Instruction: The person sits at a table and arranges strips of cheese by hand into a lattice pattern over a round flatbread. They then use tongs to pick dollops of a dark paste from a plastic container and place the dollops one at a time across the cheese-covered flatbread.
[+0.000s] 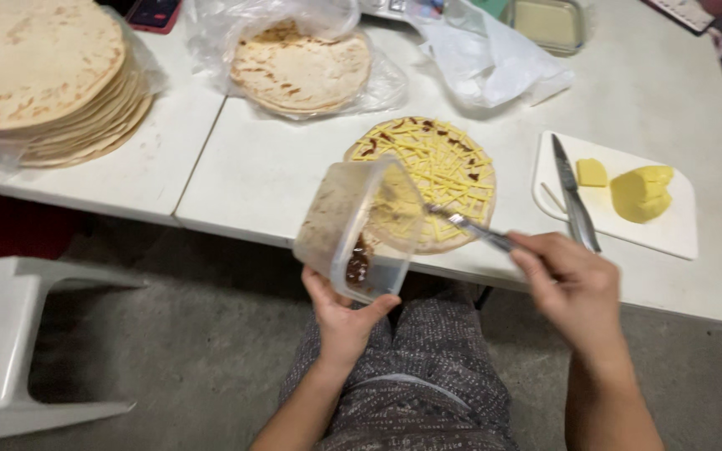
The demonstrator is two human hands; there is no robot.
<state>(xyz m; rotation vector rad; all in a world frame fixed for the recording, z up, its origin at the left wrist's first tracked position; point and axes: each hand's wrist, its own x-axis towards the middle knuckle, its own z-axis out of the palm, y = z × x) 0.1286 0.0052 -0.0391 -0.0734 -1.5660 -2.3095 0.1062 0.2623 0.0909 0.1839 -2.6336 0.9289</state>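
Note:
My left hand (343, 316) grips a clear plastic tub (357, 225) from below, tilted toward me, with dark brown bits at its bottom. My right hand (574, 284) holds a metal fork (470, 227) whose tines reach toward the tub's mouth. Behind the tub, a flatbread (440, 171) lies on the white table (269, 167), covered with yellow cheese strips and a few dark pieces.
A white cutting board (678, 225) at the right carries a knife (574, 196) and yellow cheese chunks (641, 190). Two flatbread stacks, (43, 75) and one (301, 71) in plastic, sit behind. A glass dish (550, 22) and crumpled plastic (482, 58) lie at the back. White stool (2, 342) at left.

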